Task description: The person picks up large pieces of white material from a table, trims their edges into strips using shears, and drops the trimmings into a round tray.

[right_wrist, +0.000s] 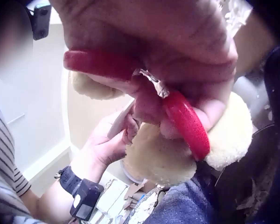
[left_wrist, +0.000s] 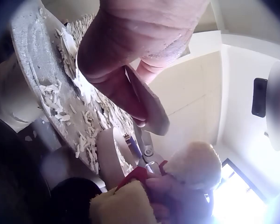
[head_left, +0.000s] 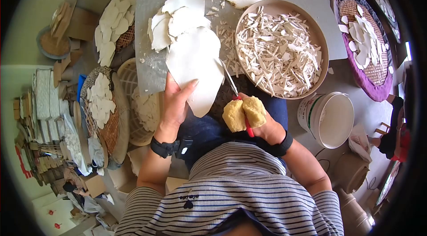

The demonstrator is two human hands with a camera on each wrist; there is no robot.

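Observation:
My left hand (head_left: 175, 104) grips a thin, flat white piece (head_left: 195, 67) by its lower left edge, thumb on top. The piece has a rounded, uneven outline and is raised in front of my lap. In my right hand (head_left: 272, 129) are scissors (head_left: 230, 77) with red handles (right_wrist: 186, 123) and thick yellow foam pads (head_left: 234, 115) around the grips. The scissor blades point up and away, right beside the right edge of the white piece. In the left wrist view, the scissors' pivot (left_wrist: 148, 152) lies just below the white piece.
A round tan tray (head_left: 326, 53) heaped with white slivers sits on the grey table (head_left: 149, 73), right of more flat white pieces (head_left: 189, 22). A white bucket (head_left: 307, 115) stands at the right. Woven trays (head_left: 116, 133) with white pieces stand on the left, a purple-rimmed one (head_left: 356, 73) far right.

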